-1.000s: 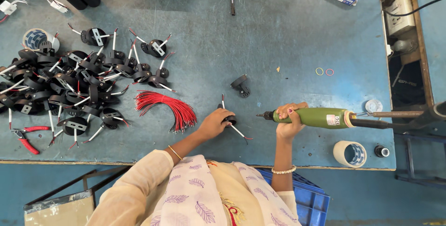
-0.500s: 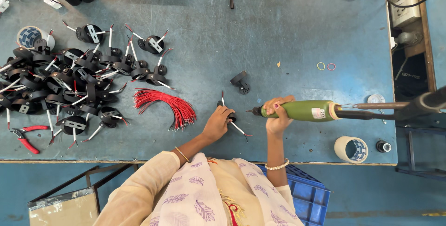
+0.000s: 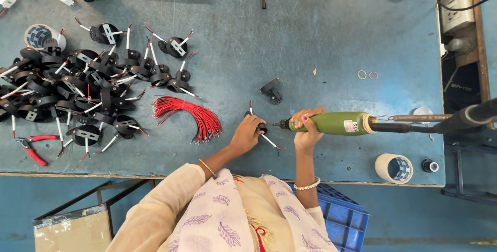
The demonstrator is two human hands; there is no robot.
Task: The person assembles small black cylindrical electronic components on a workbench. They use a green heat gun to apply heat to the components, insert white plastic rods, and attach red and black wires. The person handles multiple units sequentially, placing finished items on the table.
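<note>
On the blue table (image 3: 331, 40), everything could be placed against the green driver (image 3: 331, 123) that hung level above the near edge. Far to its left lay a heap (image 3: 67, 91) of black parts with red and white leads, red pliers (image 3: 32, 147) at the heap's near side and a tape roll (image 3: 37, 34) at its far side. Between heap and driver lay a bundle of red wires (image 3: 189, 117), fanned toward the person.

Just left of the driver's tip, the left hand (image 3: 246, 135) was curled, fingers closed on a small black part (image 3: 259, 127), pressing it to the table. Two white leads with red ends stuck out of the part, one away from the person and one toward them. The part looked light, stiff and hard, likely plastic; it would skid or spin under a bit unless pinned by its body. The leads looked thin and bendable, poor places to grip.

The right hand (image 3: 307, 130) was wrapped shut around the driver's front end, the thumb underneath, the bit aimed left at the part. The driver looked heavier at the rear, where a spring and a dark cord (image 3: 466, 117) carried it; the grip near the nose would steer it best.

Beyond the driver's tip a spare black part (image 3: 272, 90) lay alone. Right of the driver, two rubber bands (image 3: 367, 75) lay on the far side and a white tape roll (image 3: 394, 168) near the table's edge.
</note>
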